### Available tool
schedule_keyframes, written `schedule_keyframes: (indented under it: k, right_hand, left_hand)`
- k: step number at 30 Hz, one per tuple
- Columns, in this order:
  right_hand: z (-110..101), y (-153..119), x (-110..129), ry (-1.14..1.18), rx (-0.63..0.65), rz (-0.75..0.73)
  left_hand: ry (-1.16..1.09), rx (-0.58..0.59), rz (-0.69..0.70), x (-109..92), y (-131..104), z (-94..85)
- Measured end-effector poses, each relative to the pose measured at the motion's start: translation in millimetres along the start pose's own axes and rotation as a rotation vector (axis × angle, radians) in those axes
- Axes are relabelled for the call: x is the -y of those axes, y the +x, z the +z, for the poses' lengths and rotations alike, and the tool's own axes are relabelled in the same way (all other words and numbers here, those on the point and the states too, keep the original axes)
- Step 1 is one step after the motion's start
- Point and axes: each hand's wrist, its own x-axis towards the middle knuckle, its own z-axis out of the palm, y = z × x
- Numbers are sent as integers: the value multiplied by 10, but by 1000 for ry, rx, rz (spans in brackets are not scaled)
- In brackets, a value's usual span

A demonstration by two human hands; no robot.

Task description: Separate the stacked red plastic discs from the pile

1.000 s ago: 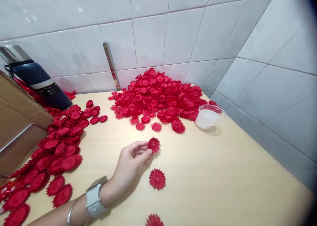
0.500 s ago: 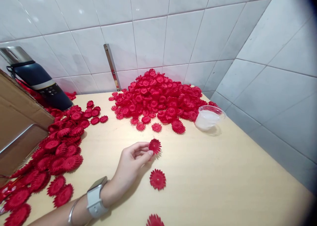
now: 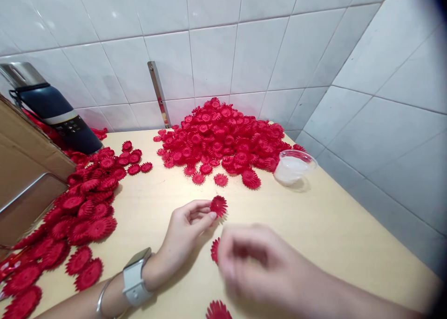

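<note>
My left hand (image 3: 193, 221) pinches the edge of a red flower-shaped disc with a toothed rim (image 3: 219, 206) between thumb and fingers, a little above the tabletop. To the right and nearer to me is my right hand (image 3: 260, 263), smeared by motion. Its fingers look curled, but whether they hold anything cannot be made out. Behind this hand, a second red flower disc (image 3: 215, 251) lies on the table, mostly hidden. Another red disc (image 3: 218, 310) is cut off at the bottom edge of the view.
A large heap of red flower discs (image 3: 223, 137) rests by the tiled wall. Beside it stands a clear plastic cup (image 3: 293, 169) with whitish contents. On the left, more red discs (image 3: 94, 207) spread near a cardboard box (image 3: 31, 170) and a leaning dark blue bottle (image 3: 56, 109).
My right hand has come into view from the right and covers most of the middle disc. The left hand keeps its hold on its flower disc in nearly the same place.
</note>
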Motion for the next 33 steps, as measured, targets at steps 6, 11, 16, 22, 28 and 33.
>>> schedule_keyframes:
  k: [6, 11, 16, 22, 28, 33]
  right_hand:
    - [-407, 328, -322, -100, -481, -73]
    - [-423, 356, -394, -11, -480, -74]
    - [-423, 378, -394, -1, -479, -73]
    - [-434, 380, -418, 47, -461, -80]
    - [-427, 372, -425, 129, -434, -72]
    - [-427, 374, -454, 160, -432, -74]
  left_hand:
    - [39, 85, 69, -28, -31, 2]
    - [33, 93, 65, -29, -44, 8]
    - [38, 111, 70, -21, -47, -1]
    - [33, 87, 64, -32, -50, -1]
    - [35, 102, 67, -24, -47, 14]
    - [48, 100, 62, -21, -45, 12]
